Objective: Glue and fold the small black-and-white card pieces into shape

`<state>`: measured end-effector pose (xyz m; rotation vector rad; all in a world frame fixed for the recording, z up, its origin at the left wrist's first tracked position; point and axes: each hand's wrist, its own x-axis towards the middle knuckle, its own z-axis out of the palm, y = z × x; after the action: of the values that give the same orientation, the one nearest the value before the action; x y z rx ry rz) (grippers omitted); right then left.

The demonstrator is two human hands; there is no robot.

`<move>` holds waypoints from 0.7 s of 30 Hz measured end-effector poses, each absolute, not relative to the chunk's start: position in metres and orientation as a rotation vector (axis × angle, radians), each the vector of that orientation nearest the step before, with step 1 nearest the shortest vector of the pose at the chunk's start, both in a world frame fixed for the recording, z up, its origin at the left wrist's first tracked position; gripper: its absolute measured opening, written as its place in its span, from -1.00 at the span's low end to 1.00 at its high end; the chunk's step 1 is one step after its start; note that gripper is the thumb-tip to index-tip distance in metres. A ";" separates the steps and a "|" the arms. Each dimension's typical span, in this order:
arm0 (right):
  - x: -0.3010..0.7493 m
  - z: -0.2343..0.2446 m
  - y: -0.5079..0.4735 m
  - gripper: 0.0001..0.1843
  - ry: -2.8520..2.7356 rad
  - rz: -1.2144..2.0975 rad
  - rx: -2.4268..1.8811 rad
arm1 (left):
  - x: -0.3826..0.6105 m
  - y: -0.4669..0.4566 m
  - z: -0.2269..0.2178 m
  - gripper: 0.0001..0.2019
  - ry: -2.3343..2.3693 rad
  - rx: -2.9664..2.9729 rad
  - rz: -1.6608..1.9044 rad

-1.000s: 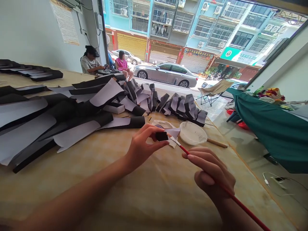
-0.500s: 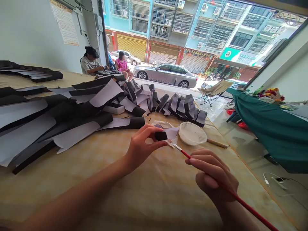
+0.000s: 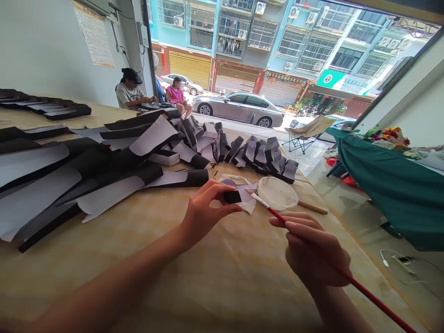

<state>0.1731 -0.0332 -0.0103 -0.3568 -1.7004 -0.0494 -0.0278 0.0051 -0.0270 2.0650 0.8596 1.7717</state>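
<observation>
Between thumb and fingers, my left hand point(image 3: 204, 210) pinches a small black-and-white folded paper piece point(image 3: 232, 197), its white flap pointing right. My right hand point(image 3: 315, 247) is closed around a long red paintbrush point(image 3: 275, 212). The pale brush tip lies over the white flap; whether it touches cannot be made out. Just beyond the piece is a shallow whitish bowl point(image 3: 277, 192), with a wooden stick point(image 3: 312, 207) at its right. A crumpled white sheet point(image 3: 250, 207) lies partly hidden behind the held piece.
Long black-and-white paper pieces point(image 3: 111, 194) are heaped on the left of the table point(image 3: 208, 277), and shorter folded ones point(image 3: 256, 152) stand at the far edge. A green-draped table point(image 3: 378, 185) is at the right. Two people sit beyond the table.
My right hand has shifted slightly right, and the brush tip has moved up from the flap's lower edge to over the flap. The left hand stays almost still with the paper piece.
</observation>
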 end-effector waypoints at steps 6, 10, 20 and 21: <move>0.173 -0.013 -0.034 -0.68 -1.782 0.048 -0.436 | -0.026 0.003 -0.026 -0.65 0.826 2.073 1.785; 0.175 -0.015 -0.032 -0.68 -1.816 0.029 -0.418 | -0.026 0.002 -0.023 -0.67 0.821 2.065 1.790; 0.172 -0.011 -0.030 -0.73 -1.806 -0.021 -0.367 | -0.026 0.003 -0.024 -0.66 0.829 2.065 1.798; 0.173 -0.011 -0.031 -0.74 -1.800 -0.020 -0.360 | -0.026 0.003 -0.024 -0.66 0.838 2.065 1.801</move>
<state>0.1726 -0.0306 -0.0111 -0.3596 -1.7998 -0.0200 -0.0259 0.0027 -0.0239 2.0653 0.8378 1.8010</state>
